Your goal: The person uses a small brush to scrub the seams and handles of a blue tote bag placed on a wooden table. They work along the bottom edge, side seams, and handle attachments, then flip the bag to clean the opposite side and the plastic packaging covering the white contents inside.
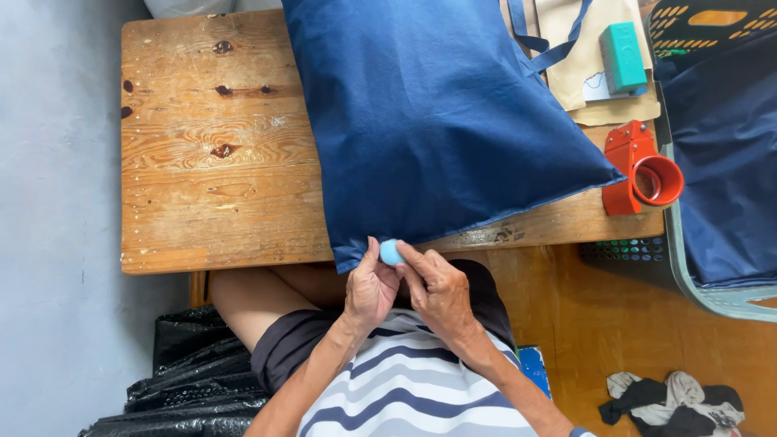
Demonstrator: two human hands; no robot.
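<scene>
Item: navy fabric bag [437, 121], lying flat and slanted across a worn wooden tabletop [210, 154], its near corner hanging just over the front edge, its handles [550, 44] trailing toward the far right. Item: small light-blue round object [391, 252], kind not discernible, held at the bag's near hem by both hands. Left hand [371, 287]: fingers closed, thumb and fingertips pinching the blue object from the left, touching the bag's edge. Right hand [437, 287]: fingers curled, fingertips pressed on the blue object from the right, the two hands meeting around it. Item: red tape dispenser [639, 170] with round core, on the tabletop's right edge, just beside the bag's right corner. Item: teal rectangular block [623, 57], resting on tan paper sheets [579, 73] at the far right of the tabletop. Item: grey-green crate [712, 295] to the right, holding more navy fabric [724, 154]. Item: black plastic sheeting [186, 380] on the floor at lower left. Item: crumpled cloths [672, 400], black and white, on the wooden floor at lower right. Wearer: striped shirt [405, 388], dark shorts, seated close to the tabletop.
</scene>
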